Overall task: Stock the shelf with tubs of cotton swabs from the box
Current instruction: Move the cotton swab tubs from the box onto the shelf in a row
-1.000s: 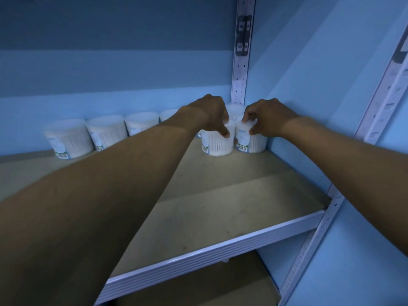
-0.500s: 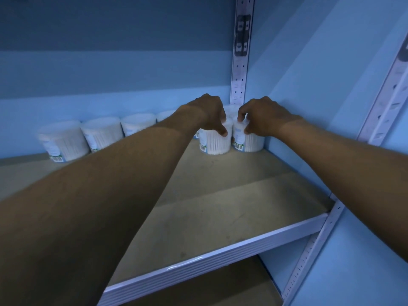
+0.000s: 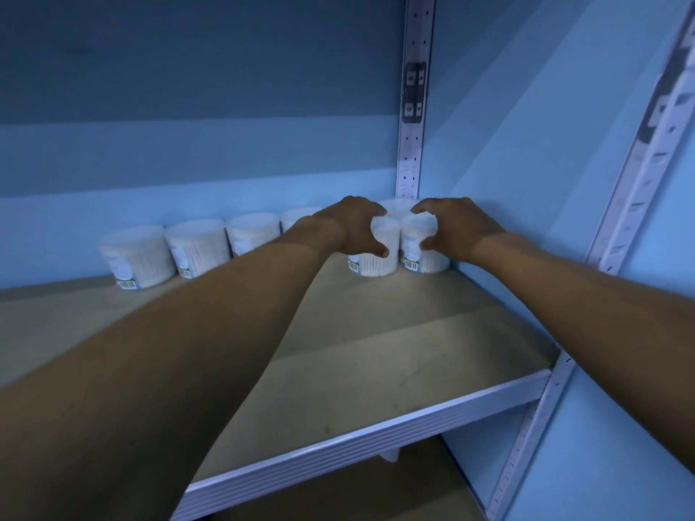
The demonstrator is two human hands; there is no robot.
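Two white tubs of cotton swabs stand side by side in the back right corner of the shelf (image 3: 376, 351): the left tub (image 3: 380, 255) and the right tub (image 3: 427, 259). My left hand (image 3: 349, 227) cups the left tub loosely, fingers spread above its lid and thumb at its front. In the same way my right hand (image 3: 455, 227) is spread around the right tub. Another tub (image 3: 398, 206) sits behind them in the corner. The box is out of view.
A row of several tubs (image 3: 197, 246) lines the back wall to the left. The white rear post (image 3: 413, 107) rises in the corner and a front post (image 3: 639, 182) stands at the right. A lower shelf (image 3: 376, 494) shows below.
Both hands pinched the tubs' tops before; now their fingers have spread apart off the lids. The two tubs stay standing in the corner.
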